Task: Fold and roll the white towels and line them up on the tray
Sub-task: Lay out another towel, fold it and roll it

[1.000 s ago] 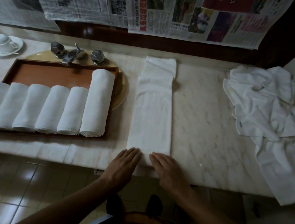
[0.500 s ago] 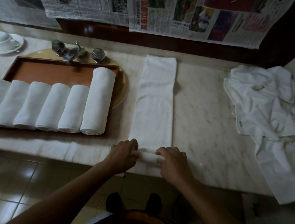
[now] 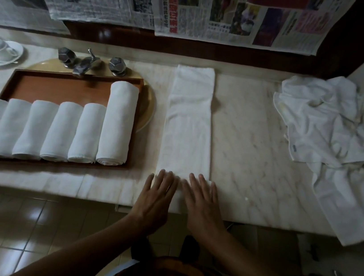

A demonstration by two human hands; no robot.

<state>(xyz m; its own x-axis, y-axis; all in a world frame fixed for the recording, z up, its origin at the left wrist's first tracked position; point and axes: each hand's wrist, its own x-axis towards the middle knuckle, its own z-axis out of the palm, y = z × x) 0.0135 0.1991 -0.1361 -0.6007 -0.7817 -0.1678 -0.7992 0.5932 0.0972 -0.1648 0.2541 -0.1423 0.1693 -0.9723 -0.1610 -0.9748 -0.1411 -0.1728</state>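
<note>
Since half a second ago the curled grip has been released: the left hand (image 3: 156, 195) and right hand (image 3: 202, 201) are now laid flat, side by side, fingers straight and a little spread, nothing pinched. They are pressed on the near end of the folded towel (image 3: 188, 124), which is stretched as a long narrow strip from the near edge of the marble counter (image 3: 256, 148) to its far edge. The started roll is covered by the palms, so its thickness cannot be made out.

To the left, six rolled towels (image 3: 60, 131) are lined up touching one another on the wooden tray (image 3: 66, 89); the rightmost is longer than the rest, the leftmost is cut off by the frame edge, and the tray's near-left corner is hidden beneath them. Beyond the tray, a faucet (image 3: 86, 63) is seen, with a cup and saucer (image 3: 1, 51) far left. At the right, well apart, a loose towel pile (image 3: 324, 130) is heaped, one end hanging over the near edge. Blurred newspapers (image 3: 217, 9) are hung across the far wall.
</note>
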